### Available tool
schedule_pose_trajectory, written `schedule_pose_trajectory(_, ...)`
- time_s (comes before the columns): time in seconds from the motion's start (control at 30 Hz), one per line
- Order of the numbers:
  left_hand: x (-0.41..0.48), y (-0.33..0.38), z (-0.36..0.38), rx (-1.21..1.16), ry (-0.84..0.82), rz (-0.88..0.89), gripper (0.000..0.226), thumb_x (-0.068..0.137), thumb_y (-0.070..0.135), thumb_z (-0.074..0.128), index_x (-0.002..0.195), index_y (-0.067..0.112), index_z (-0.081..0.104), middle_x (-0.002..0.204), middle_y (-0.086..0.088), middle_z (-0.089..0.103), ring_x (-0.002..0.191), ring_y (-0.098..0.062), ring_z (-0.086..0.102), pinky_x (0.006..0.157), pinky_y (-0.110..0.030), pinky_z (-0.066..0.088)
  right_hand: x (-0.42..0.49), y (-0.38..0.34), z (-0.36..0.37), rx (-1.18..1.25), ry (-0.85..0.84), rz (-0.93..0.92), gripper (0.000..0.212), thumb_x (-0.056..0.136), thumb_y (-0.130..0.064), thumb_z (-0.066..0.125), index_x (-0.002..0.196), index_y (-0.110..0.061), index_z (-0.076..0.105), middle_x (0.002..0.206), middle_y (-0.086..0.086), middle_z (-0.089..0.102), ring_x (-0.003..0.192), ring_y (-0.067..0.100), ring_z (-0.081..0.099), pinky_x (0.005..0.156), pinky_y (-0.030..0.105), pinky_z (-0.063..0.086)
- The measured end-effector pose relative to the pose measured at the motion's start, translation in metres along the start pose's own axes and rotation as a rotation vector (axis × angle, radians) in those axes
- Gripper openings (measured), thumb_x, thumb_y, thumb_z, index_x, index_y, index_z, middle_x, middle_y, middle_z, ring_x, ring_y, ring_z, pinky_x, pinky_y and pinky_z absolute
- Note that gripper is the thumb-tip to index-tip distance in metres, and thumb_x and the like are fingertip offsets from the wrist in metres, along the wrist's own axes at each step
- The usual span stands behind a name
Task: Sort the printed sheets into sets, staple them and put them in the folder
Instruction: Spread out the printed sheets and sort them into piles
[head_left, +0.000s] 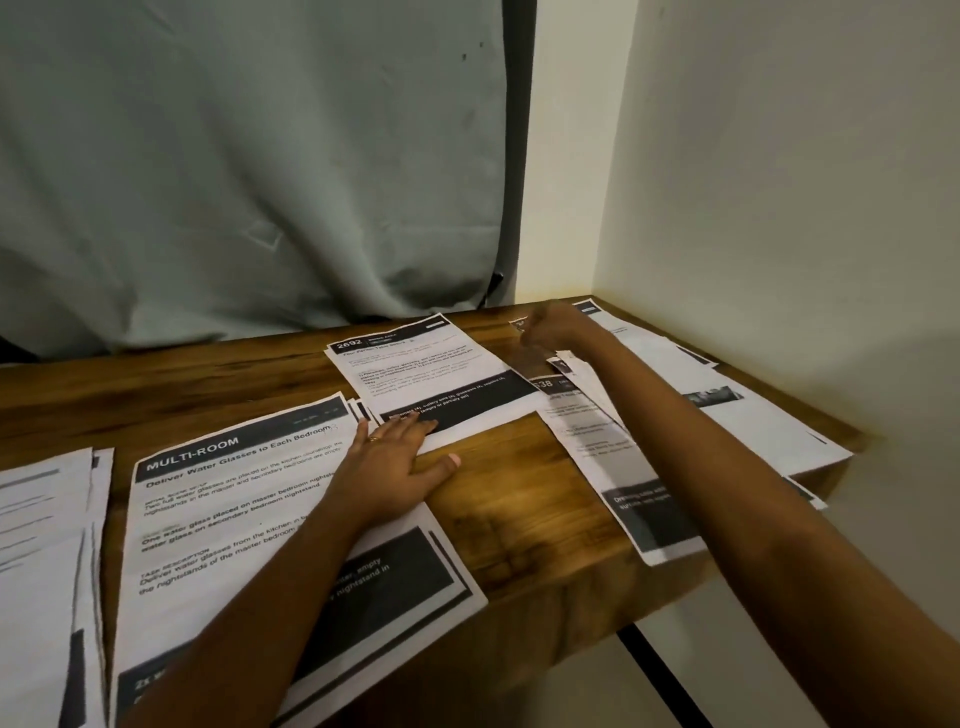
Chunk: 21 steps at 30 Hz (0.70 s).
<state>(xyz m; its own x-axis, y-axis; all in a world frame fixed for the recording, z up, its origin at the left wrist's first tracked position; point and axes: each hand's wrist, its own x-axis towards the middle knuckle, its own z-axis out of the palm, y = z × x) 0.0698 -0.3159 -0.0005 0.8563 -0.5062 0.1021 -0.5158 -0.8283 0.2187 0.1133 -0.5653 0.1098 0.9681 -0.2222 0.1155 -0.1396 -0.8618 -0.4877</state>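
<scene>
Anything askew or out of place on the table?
Yes. The sheets on the right lie fanned and crooked, not squared into a set, and one hangs over the near edge of the table.

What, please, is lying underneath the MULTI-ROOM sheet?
The MULTI-ROOM sheet tops a stack: edges of more sheets stick out along its right side. Their text and count are covered.

wooden table (519, 519); grey-green curtain (234, 156) behind it; cream wall (779, 182) at right
</scene>
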Motion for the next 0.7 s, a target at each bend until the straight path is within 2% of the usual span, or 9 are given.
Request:
schedule_pose_trajectory(0.1, -0.003, 0.002, -0.002, -0.01, 0.006, 0.002, 0.079, 0.086, 0.076, 0.02, 0.151, 0.031, 0.021, 0.16, 0.001, 0.017, 0.147, -0.017, 0.012, 0.119, -0.044, -0.008, -0.032, 0.026, -0.016, -0.065, -0.023, 0.008, 0.035, 0.086, -0.02, 0.065, 0.116, -0.001, 0.063, 0.123, 0.013, 0.061, 0.111, 0.028, 0.056, 0.087, 0.032, 0.044)
schedule_pose_trajectory(0.2, -0.004, 0.004, -0.003, -0.011, 0.021, -0.003, 0.074, 0.088, 0.071, 0.024, 0.15, 0.031, 0.023, 0.159, 0.0, 0.019, 0.147, -0.018, 0.014, 0.119, -0.046, -0.007, -0.064, 0.062, -0.021, -0.192, -0.073, 0.045, 0.046, 0.088, -0.034, 0.065, 0.126, -0.009, 0.058, 0.135, 0.007, 0.054, 0.123, 0.025, 0.048, 0.098, 0.032, 0.038)
schedule_pose_trajectory(0.33, -0.004, 0.004, -0.004, 0.009, 0.014, 0.003, 0.084, 0.082, 0.08, 0.019, 0.149, 0.029, 0.027, 0.157, -0.001, 0.025, 0.146, -0.02, 0.018, 0.118, -0.049, -0.006, -0.097, 0.1, -0.017, -0.201, -0.106, 0.131, 0.061, 0.081, -0.044, 0.071, 0.13, -0.012, 0.052, 0.138, 0.007, 0.051, 0.122, 0.024, 0.048, 0.092, 0.031, 0.041)
schedule_pose_trajectory(0.43, -0.002, 0.006, -0.008, 0.088, 0.015, 0.017, 0.084, 0.082, 0.078, 0.016, 0.147, 0.028, 0.028, 0.157, -0.003, 0.025, 0.145, -0.02, 0.019, 0.118, -0.052, -0.006, -0.11, 0.11, -0.013, -0.244, -0.124, 0.147, 0.06, 0.08, -0.049, 0.069, 0.125, -0.01, 0.056, 0.129, 0.008, 0.057, 0.116, 0.024, 0.052, 0.091, 0.032, 0.042)
schedule_pose_trajectory(0.5, -0.002, 0.014, -0.013, 0.133, 0.01, 0.033, 0.092, 0.076, 0.082, 0.011, 0.148, 0.027, 0.027, 0.158, -0.004, 0.023, 0.146, -0.021, 0.017, 0.117, -0.052, -0.008, -0.113, 0.114, -0.014, -0.219, -0.096, 0.156, 0.057, 0.08, -0.047, 0.07, 0.121, -0.01, 0.058, 0.126, 0.008, 0.059, 0.112, 0.023, 0.053, 0.088, 0.03, 0.042)
schedule_pose_trajectory(0.6, -0.002, 0.037, -0.019, 0.103, 0.017, 0.089, 0.117, 0.056, 0.093, -0.004, 0.148, 0.028, 0.026, 0.159, -0.003, 0.02, 0.147, -0.02, 0.014, 0.116, -0.049, -0.011, -0.113, 0.115, -0.016, -0.181, -0.054, 0.171, 0.054, 0.08, -0.04, 0.073, 0.121, -0.009, 0.058, 0.124, 0.008, 0.06, 0.112, 0.023, 0.054, 0.082, 0.027, 0.039)
schedule_pose_trajectory(0.7, 0.003, 0.066, -0.019, 0.088, -0.009, 0.181, 0.133, 0.042, 0.097, -0.016, 0.15, 0.029, 0.02, 0.16, -0.002, 0.014, 0.147, -0.018, 0.01, 0.115, -0.045, -0.011, -0.114, 0.116, -0.014, -0.17, -0.03, 0.176, 0.047, 0.08, -0.036, 0.073, 0.116, -0.008, 0.06, 0.116, 0.009, 0.063, 0.096, 0.019, 0.055, 0.076, 0.025, 0.039)
